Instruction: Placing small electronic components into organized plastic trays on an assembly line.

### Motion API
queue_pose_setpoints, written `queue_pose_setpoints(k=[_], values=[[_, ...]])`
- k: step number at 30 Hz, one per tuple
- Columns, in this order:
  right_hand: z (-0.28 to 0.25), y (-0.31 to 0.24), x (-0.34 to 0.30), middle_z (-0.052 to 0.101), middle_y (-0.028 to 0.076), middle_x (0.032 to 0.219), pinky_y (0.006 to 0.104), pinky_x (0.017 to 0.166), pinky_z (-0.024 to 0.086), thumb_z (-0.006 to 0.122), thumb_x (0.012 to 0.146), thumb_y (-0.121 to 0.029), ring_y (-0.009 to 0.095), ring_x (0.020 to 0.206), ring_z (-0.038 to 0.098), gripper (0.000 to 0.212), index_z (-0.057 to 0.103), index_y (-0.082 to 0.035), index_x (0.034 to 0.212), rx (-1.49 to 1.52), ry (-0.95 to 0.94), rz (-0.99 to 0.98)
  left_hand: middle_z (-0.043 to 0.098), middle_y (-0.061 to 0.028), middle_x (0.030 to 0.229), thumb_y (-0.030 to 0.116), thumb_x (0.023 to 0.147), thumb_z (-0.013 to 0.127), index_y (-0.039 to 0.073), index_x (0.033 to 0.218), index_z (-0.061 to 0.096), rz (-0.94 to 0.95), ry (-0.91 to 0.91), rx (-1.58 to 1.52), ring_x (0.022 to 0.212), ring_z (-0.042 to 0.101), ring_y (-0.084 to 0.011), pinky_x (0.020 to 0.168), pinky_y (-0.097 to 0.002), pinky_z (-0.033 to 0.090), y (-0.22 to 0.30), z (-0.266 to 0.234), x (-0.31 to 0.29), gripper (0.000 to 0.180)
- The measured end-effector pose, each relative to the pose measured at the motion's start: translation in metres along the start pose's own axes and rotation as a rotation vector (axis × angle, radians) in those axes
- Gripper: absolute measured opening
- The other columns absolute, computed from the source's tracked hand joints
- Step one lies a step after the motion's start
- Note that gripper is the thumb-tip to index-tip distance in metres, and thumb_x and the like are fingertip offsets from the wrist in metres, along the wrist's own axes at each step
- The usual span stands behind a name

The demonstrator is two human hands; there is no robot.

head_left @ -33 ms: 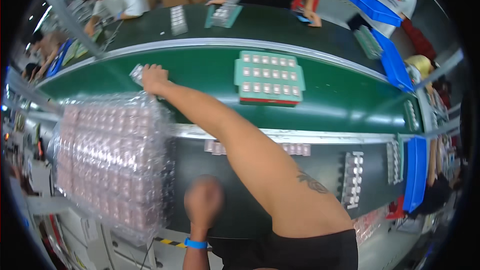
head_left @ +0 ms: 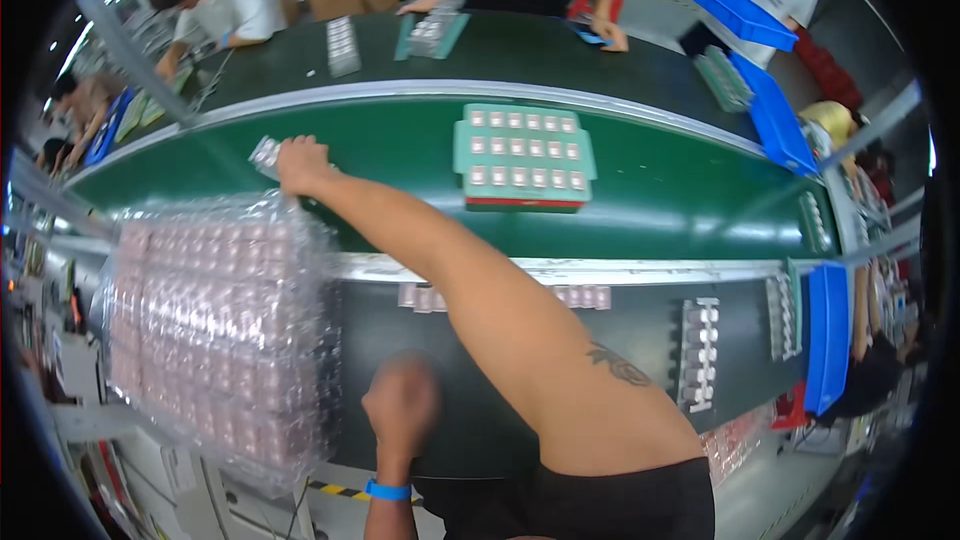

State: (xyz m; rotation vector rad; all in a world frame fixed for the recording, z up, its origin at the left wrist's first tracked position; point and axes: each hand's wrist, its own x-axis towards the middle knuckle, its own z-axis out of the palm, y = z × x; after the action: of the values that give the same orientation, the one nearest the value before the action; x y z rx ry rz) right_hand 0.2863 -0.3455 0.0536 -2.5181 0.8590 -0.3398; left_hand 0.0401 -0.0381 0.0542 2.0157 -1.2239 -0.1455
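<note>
Green belt [head_left: 650, 190] runs across the upper half of the frame, with a dark bench [head_left: 480, 430] below it and a dark far belt [head_left: 540, 55] along the top. At the upper left of the frame, the right hand [head_left: 304, 162] reaches over the green belt and grasps one end of a small pale strip [head_left: 265, 155], its fingers curled over it; whether the strip touches the belt cannot be told. The right arm slants up to it from the lower right.

Below centre, the left hand [head_left: 404, 402] is over the bench, a blue wristband [head_left: 387, 490] behind it. It is blurred, so whether it is clenched or holds anything cannot be told.

At left, a big pack [head_left: 215, 340] of pinkish pieces lies in clear plastic, just below the right hand. At upper centre, a pale green tray [head_left: 462, 155] bears three rows of pinkish pieces [head_left: 517, 147]. More pieces [head_left: 582, 297] line the bench's upper edge, partly hidden by the arm. At right stand a white rack [head_left: 699, 355] and, farther out, a blue bin [head_left: 827, 340].
</note>
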Motion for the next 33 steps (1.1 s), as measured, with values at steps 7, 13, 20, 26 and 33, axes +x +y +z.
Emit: queue_pose_setpoints(k=[7, 13, 20, 26, 33], values=[[-0.048, 0.044, -0.037, 0.065, 0.020, 0.130, 0.0487, 0.096, 0.055, 0.091, 0.064, -0.036, 0.036, 0.124, 0.060, 0.069, 0.071, -0.002, 0.120, 0.110, -0.026, 0.102, 0.064, -0.0099, 0.076, 0.007, 0.085, 0.070, 0.007, 0.095, 0.077, 0.046, -0.018, -0.006, 0.059, 0.066, -0.0255, 0.056, -0.0373, 0.053, -0.002, 0.007, -0.004, 0.012], [-0.168, 0.066, -0.104, 0.075, 0.022, 0.108, 0.0451, 0.090, 0.059, 0.083, 0.063, -0.040, 0.037, 0.102, 0.073, 0.055, 0.078, 0.000, 0.101, 0.185, 0.092, 0.089, 0.064, -0.0115, 0.079, 0.007, 0.088, 0.066, 0.005, 0.097, 0.076, 0.120, 0.015, 0.018, 0.065, 0.063, -0.0260, 0.060, -0.0380, 0.051, -0.014, 0.005, -0.009, 0.013], [-0.306, 0.177, -0.314, 0.073, 0.027, 0.104, 0.0445, 0.088, 0.057, 0.079, 0.063, -0.043, 0.041, 0.100, 0.072, 0.064, 0.072, 0.004, 0.105, 0.053, 0.388, 0.196, 0.062, -0.0121, 0.081, 0.008, 0.093, 0.064, 0.001, 0.101, 0.074, 0.194, 0.015, -0.027, 0.067, 0.059, -0.0247, 0.064, -0.0378, 0.048, -0.031, 0.016, -0.004, 0.015], [-0.347, 0.289, -0.560, 0.073, 0.023, 0.108, 0.0424, 0.088, 0.056, 0.079, 0.068, -0.040, 0.035, 0.100, 0.072, 0.068, 0.070, 0.001, 0.122, -0.086, 0.592, 0.644, 0.064, -0.0101, 0.085, 0.010, 0.096, 0.063, 0.002, 0.103, 0.074, 0.245, 0.014, -0.045, 0.067, 0.058, -0.0211, 0.062, -0.0342, 0.046, -0.029, 0.017, -0.004, 0.016], [-0.326, 0.365, -0.691, 0.071, 0.025, 0.119, 0.0489, 0.096, 0.054, 0.077, 0.069, -0.040, 0.040, 0.114, 0.067, 0.072, 0.065, 0.000, 0.128, -0.287, 0.541, 0.983, 0.062, -0.0097, 0.084, 0.010, 0.097, 0.062, 0.001, 0.104, 0.074, 0.228, 0.002, 0.016, 0.069, 0.059, -0.0207, 0.064, -0.0350, 0.047, -0.031, 0.014, -0.008, 0.017]])
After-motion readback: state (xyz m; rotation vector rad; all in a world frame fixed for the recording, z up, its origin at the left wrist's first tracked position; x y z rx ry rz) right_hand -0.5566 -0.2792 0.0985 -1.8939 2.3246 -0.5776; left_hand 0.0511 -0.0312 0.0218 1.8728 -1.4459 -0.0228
